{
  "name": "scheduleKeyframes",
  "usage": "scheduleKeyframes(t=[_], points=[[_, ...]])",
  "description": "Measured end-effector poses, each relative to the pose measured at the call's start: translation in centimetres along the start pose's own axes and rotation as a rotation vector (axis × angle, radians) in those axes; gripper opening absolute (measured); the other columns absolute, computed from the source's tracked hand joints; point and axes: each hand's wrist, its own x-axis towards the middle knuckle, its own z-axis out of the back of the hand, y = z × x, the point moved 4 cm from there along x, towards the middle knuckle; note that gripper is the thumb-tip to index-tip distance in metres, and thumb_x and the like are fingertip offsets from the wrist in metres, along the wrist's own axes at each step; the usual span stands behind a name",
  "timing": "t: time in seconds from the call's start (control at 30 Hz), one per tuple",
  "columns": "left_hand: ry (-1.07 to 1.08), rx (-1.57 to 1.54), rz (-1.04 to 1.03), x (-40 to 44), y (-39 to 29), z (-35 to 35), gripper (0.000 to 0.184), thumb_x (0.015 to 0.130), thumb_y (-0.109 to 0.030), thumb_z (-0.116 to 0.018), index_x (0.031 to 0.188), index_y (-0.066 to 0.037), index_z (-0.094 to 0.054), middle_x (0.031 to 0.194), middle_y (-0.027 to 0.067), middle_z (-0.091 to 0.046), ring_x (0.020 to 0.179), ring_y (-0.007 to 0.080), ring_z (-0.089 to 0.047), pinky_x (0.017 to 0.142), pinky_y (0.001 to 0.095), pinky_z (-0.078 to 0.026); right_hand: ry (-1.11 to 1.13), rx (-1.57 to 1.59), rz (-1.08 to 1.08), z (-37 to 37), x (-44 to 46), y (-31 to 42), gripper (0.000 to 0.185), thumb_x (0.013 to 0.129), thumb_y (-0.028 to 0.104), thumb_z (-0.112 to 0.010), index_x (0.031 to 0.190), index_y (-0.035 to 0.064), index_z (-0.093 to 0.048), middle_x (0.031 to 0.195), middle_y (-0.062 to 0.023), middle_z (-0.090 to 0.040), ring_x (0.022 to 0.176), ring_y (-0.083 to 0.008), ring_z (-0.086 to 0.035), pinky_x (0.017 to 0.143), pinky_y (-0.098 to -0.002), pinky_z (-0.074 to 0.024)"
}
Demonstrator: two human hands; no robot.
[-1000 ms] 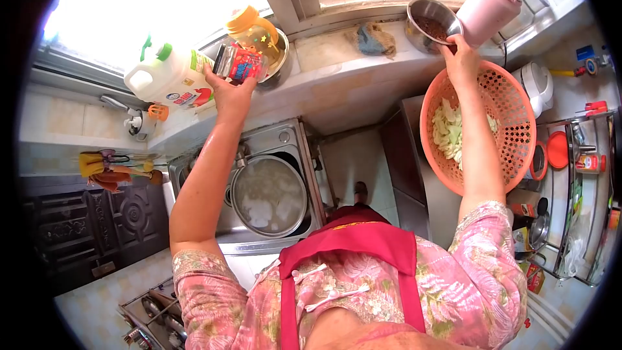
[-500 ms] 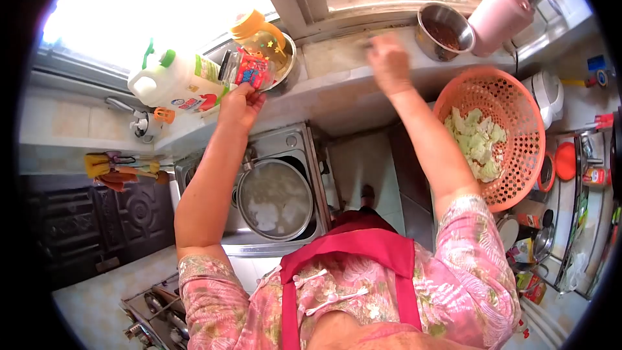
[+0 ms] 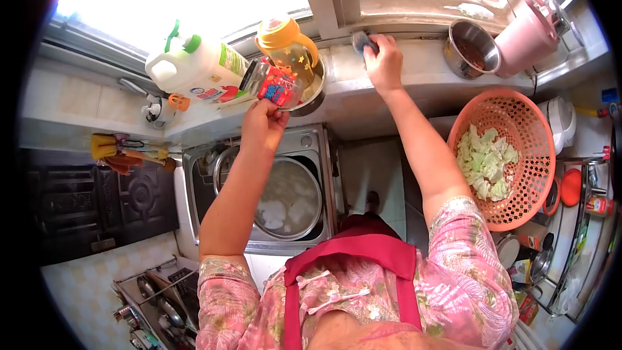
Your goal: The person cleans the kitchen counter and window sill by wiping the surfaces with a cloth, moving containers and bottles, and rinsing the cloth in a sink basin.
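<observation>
In the head view, my left hand grips a clear jar with a red label and dark lid, tilted beside a yellow-lidded bottle. That bottle stands in a metal pot on the windowsill. My right hand is closed on a small grey-blue scrubbing pad, against the tiled sill by the window frame. Some of its fingers are hidden behind the hand. Left of the jar leans a big white jug with a green cap.
At right, an orange colander holds torn cabbage leaves. A small steel pot with brown contents and a pink kettle stand on the sill. Below is a sink with a round basin of cloudy water.
My right hand has moved left along the sill toward the window frame, with the pad in it. My left hand keeps hold of the jar. The camera view has shifted, moving the scene rightward.
</observation>
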Motion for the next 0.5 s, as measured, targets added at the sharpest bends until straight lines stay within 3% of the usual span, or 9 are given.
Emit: scheduleKeyframes(t=[0.1,0.17,0.23,0.3,0.37,0.43,0.47,0.5], points=[[0.005,-0.036,0.000,-0.9,0.0,1.2,0.013,0.072,0.004,-0.052,0.079,-0.007,-0.052,0.075,0.0034,-0.053,0.064,0.0145,-0.048,0.064,0.0302,-0.047,0.104,-0.064,0.109,-4.6,0.2,1.4,0.015,0.072,0.007,-0.064,0.087,0.0059,-0.062,0.086,-0.0147,-0.058,0.079,-0.0330,-0.059,0.070,-0.0412,-0.0483],[0.042,-0.052,-0.002,-1.0,-0.1,2.5,0.013,0.072,0.004,-0.051,0.080,-0.006,-0.053,0.077,0.0036,-0.055,0.065,0.0141,-0.049,0.064,0.0289,-0.046,0.398,-0.003,0.192,-6.3,0.0,3.4,0.013,0.072,0.010,-0.064,0.084,0.0080,-0.062,0.087,-0.0134,-0.059,0.081,-0.0319,-0.060,0.071,-0.0405,-0.0485],[0.111,-0.045,0.003,-0.8,-0.3,3.8,0.015,0.072,0.005,-0.050,0.082,-0.006,-0.053,0.080,0.0038,-0.056,0.067,0.0138,-0.050,0.063,0.0278,-0.046,0.553,0.155,0.210,-4.3,-0.2,4.2,0.012,0.071,0.011,-0.063,0.082,0.0073,-0.062,0.084,-0.0136,-0.060,0.079,-0.0310,-0.060,0.071,-0.0402,-0.0493],[0.100,-0.021,-0.033,-1.8,-0.8,3.3,0.019,0.072,0.005,-0.049,0.086,-0.005,-0.054,0.083,0.0033,-0.057,0.067,0.0130,-0.049,0.063,0.0267,-0.046,0.449,0.130,0.156,0.6,-0.6,3.9,0.011,0.072,0.011,-0.061,0.081,0.0056,-0.062,0.082,-0.0149,-0.061,0.076,-0.0298,-0.061,0.069,-0.0399,-0.0503],[0.104,-0.011,-0.055,-2.0,-1.2,3.7,0.023,0.072,0.006,-0.048,0.091,-0.004,-0.055,0.086,0.0029,-0.057,0.068,0.0124,-0.050,0.063,0.0257,-0.045,0.278,-0.034,-0.066,4.7,-0.6,0.9,0.011,0.074,0.013,-0.063,0.082,0.0045,-0.063,0.079,-0.0158,-0.061,0.074,-0.0293,-0.062,0.066,-0.0397,-0.0507],[0.141,0.012,-0.045,-1.8,-1.3,4.1,0.027,0.071,0.007,-0.046,0.095,-0.003,-0.055,0.090,0.0027,-0.058,0.070,0.0121,-0.051,0.063,0.0248,-0.045,0.069,-0.293,0.033,6.4,0.2,-1.3,0.011,0.075,0.014,-0.064,0.080,0.0038,-0.063,0.077,-0.0158,-0.061,0.072,-0.0290,-0.061,0.064,-0.0379,-0.0506],[0.143,0.018,-0.043,-1.7,-1.3,4.2,0.028,0.071,0.007,-0.046,0.096,-0.003,-0.055,0.091,0.0029,-0.058,0.071,0.0121,-0.052,0.063,0.0244,-0.045,0.170,-0.521,0.020,4.6,0.3,-1.9,0.015,0.077,0.018,-0.064,0.079,0.0028,-0.064,0.079,-0.0147,-0.060,0.074,-0.0300,-0.059,0.066,-0.0400,-0.0496],[0.148,0.025,-0.039,-1.5,-1.3,4.1,0.029,0.071,0.007,-0.046,0.097,-0.003,-0.055,0.092,0.0031,-0.059,0.073,0.0122,-0.053,0.064,0.0240,-0.045,0.263,-0.524,0.176,1.8,0.0,-1.4,0.020,0.079,0.020,-0.063,0.081,-0.0001,-0.063,0.081,-0.0151,-0.060,0.077,-0.0310,-0.058,0.070,-0.0430,-0.0481]])
